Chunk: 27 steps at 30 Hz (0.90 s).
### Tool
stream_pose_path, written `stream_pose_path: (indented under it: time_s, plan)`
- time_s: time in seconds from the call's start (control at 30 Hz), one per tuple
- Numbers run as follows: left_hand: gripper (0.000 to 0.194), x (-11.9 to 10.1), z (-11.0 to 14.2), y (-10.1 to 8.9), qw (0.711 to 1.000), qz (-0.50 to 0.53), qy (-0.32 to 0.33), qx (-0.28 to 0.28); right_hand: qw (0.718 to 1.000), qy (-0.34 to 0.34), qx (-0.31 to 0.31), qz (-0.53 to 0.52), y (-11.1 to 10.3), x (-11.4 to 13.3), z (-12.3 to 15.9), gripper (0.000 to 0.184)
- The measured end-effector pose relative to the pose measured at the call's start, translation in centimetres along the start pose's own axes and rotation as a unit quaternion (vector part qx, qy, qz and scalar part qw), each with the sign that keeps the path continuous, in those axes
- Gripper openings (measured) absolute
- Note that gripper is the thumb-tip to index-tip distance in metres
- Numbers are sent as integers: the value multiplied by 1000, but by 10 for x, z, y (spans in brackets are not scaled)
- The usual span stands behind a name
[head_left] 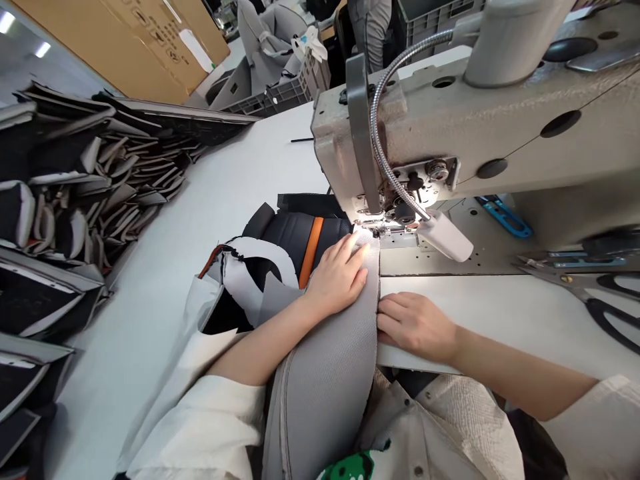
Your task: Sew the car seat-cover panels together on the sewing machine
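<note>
A grey padded fabric panel point(330, 380) runs from my lap up to the needle area of a sewing machine point(370, 217). My left hand point(340, 270) lies flat on it just before the presser foot, fingers stretched toward the needle. At the panel's right edge, my right hand point(415, 323) has its fingers curled and pinches that edge. Left of the needle, a dark cover piece with an orange stripe point(311, 250) is joined to the grey and white material. The stitching point itself is partly hidden by the machine's parts.
Scissors point(575, 283) and blue thread snips point(505, 217) lie right of the needle. Stacked padded pieces point(115, 167) line the left side. Behind stand a cardboard box point(135, 47) and a grey crate point(280, 93) with fabric. A lamp on a flexible metal neck point(445, 237) hangs beside the needle.
</note>
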State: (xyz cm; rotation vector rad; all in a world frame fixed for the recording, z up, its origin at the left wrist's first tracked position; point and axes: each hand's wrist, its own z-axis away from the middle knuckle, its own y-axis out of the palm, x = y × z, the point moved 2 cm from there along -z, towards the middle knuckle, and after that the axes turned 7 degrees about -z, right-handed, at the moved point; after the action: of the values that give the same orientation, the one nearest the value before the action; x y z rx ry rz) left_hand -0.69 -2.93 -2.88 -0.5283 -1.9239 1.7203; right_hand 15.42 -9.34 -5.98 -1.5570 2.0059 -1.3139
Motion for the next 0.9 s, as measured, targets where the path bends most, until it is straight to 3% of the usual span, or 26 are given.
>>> stream_pose_path:
  time_s: [0.3, 0.47, 0.57, 0.7, 0.9]
  plan:
    - [45, 7, -4, -3, 998, 53, -12, 19, 978, 137, 35, 156, 0, -62, -31, 16]
    - [41, 3, -6, -3, 999, -1, 10, 38, 969, 124, 57, 208, -4, -82, -31, 28]
    - [43, -1, -6, -2, 998, -41, 23, 40, 975, 132, 52, 172, -9, -78, -18, 28]
    - [44, -4, -6, 2, 998, -55, 17, 29, 986, 117, 27, 117, -15, -54, -1, 25]
    - [44, -7, -4, 2, 998, -53, 1, 18, 991, 109, 27, 73, -17, -40, 1, 22]
